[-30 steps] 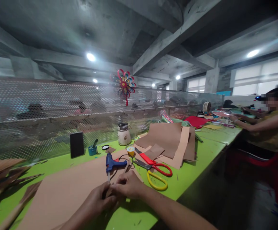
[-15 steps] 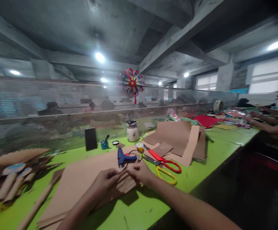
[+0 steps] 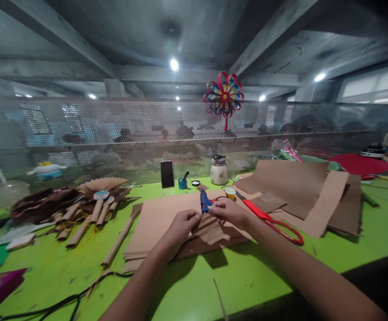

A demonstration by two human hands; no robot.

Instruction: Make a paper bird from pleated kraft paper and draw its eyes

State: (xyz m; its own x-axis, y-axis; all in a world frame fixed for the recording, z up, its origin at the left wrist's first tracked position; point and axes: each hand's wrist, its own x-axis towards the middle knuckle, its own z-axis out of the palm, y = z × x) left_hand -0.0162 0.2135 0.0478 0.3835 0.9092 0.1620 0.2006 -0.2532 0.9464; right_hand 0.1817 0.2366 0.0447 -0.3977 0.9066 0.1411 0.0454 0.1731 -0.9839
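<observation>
My left hand (image 3: 184, 225) and my right hand (image 3: 231, 212) face each other over a stack of brown kraft paper (image 3: 152, 223). Between them is a pleated piece of brown paper (image 3: 211, 231), its upper edge pinched in the closed fingertips of both. Just beyond the fingers lies a blue hot glue gun (image 3: 205, 201), partly behind my right hand. Scissors with red handles (image 3: 285, 229) rest to the right of that hand, partly covered by my right forearm.
Paper fans with rolled handles (image 3: 96, 209) are heaped at left, near a black cable (image 3: 63, 296). A jug (image 3: 219, 171), a blue pot (image 3: 182, 183) and a dark upright panel (image 3: 167, 174) stand at the back. Loose brown sheets (image 3: 290, 185) spread rightward.
My view has swung left, so the table things sit further right and more of the left side shows. Both hands still hold the pleated paper; the right fingers now overlap the glue gun.
</observation>
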